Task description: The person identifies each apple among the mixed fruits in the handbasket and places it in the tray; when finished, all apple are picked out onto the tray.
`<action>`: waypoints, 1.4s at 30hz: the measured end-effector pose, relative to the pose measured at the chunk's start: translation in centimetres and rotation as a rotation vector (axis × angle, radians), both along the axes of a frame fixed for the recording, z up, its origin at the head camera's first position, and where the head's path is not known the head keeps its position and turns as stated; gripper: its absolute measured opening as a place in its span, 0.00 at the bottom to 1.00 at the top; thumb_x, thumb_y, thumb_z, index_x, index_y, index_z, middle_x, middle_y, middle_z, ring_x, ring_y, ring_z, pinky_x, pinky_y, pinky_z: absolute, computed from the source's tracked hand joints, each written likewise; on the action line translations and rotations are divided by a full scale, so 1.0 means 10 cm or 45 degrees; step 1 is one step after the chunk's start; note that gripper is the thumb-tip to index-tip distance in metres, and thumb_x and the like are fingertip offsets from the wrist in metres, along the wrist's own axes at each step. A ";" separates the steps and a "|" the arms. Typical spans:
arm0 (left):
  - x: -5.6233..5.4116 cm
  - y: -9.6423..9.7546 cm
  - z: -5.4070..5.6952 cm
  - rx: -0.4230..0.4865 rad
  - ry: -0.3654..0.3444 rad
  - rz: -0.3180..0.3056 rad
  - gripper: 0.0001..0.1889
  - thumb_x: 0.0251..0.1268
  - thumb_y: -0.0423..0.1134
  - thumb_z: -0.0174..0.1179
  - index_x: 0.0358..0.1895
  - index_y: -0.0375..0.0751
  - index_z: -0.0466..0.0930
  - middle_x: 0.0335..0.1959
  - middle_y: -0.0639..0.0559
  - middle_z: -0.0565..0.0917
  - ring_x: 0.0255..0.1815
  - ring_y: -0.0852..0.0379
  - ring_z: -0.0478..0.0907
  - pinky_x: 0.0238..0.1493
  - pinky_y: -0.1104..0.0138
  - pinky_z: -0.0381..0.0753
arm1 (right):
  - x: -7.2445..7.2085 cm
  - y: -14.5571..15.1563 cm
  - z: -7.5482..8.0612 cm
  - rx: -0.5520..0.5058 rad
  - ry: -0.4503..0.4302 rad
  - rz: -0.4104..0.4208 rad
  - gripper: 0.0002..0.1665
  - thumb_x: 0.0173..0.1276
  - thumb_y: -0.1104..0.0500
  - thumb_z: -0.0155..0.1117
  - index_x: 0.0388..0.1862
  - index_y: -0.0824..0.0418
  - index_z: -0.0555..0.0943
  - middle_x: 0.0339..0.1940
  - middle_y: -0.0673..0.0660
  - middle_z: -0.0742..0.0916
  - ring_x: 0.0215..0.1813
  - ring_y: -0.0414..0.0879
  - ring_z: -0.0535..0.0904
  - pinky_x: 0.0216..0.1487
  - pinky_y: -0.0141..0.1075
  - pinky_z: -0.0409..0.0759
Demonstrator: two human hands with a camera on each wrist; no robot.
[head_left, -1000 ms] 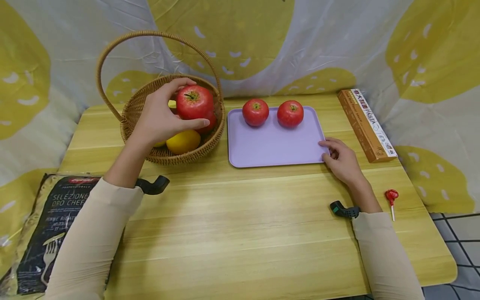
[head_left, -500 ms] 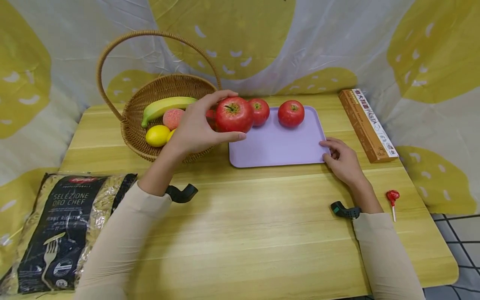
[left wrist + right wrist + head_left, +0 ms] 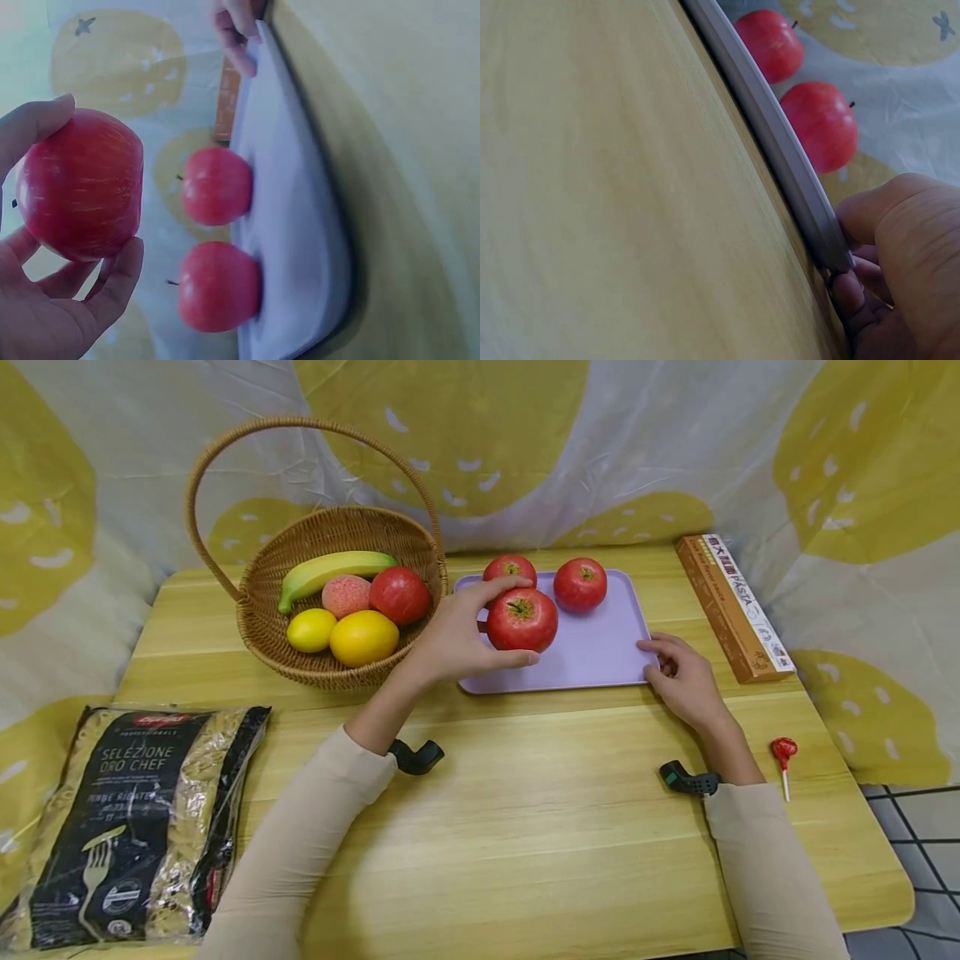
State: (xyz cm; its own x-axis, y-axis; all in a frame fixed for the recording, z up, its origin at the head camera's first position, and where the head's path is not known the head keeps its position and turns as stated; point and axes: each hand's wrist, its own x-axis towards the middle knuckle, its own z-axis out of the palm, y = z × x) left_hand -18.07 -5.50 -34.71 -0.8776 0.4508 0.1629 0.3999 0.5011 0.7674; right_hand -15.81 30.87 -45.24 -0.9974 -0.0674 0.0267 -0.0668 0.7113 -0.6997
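Observation:
My left hand grips a red apple between thumb and fingers, over the left part of the purple tray. In the left wrist view the held apple is raised above the level of the tray. Two more red apples stand along the tray's back: a left apple, partly hidden behind the left hand, and a right apple. At the tray's right edge, my right hand pinches the rim; the right wrist view shows thumb and fingers around the tray's corner.
A wicker basket with a tall handle holds a banana, a peach, a red apple and two lemons. A pasta bag lies front left. At right are a pasta box and a red lollipop.
My left hand has carried the apple from over the basket rightward to over the tray, uncovering the fruit in the basket. The right hand stays at the tray's edge.

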 end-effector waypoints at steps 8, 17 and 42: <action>-0.05 0.06 -0.29 -0.121 -0.066 0.058 0.46 0.47 0.61 0.79 0.73 0.60 0.70 0.60 0.55 0.82 0.56 0.58 0.79 0.61 0.58 0.80 | -0.01 -0.01 -0.01 0.001 -0.005 0.003 0.23 0.73 0.64 0.59 0.66 0.64 0.81 0.71 0.62 0.77 0.44 0.49 0.71 0.40 0.26 0.66; -0.08 0.08 -0.49 -0.104 -0.171 0.198 0.45 0.46 0.58 0.81 0.72 0.58 0.72 0.63 0.52 0.81 0.59 0.52 0.78 0.64 0.53 0.79 | -0.01 -0.01 -0.01 -0.006 -0.020 0.000 0.24 0.73 0.64 0.59 0.66 0.64 0.81 0.72 0.62 0.77 0.45 0.49 0.71 0.40 0.26 0.66; 0.21 0.03 -0.24 -0.371 0.024 0.090 0.51 0.55 0.60 0.75 0.80 0.50 0.60 0.78 0.45 0.66 0.76 0.44 0.66 0.77 0.49 0.69 | 0.01 0.00 0.01 -0.001 0.006 0.018 0.23 0.74 0.63 0.59 0.66 0.65 0.81 0.72 0.64 0.77 0.45 0.50 0.71 0.41 0.26 0.66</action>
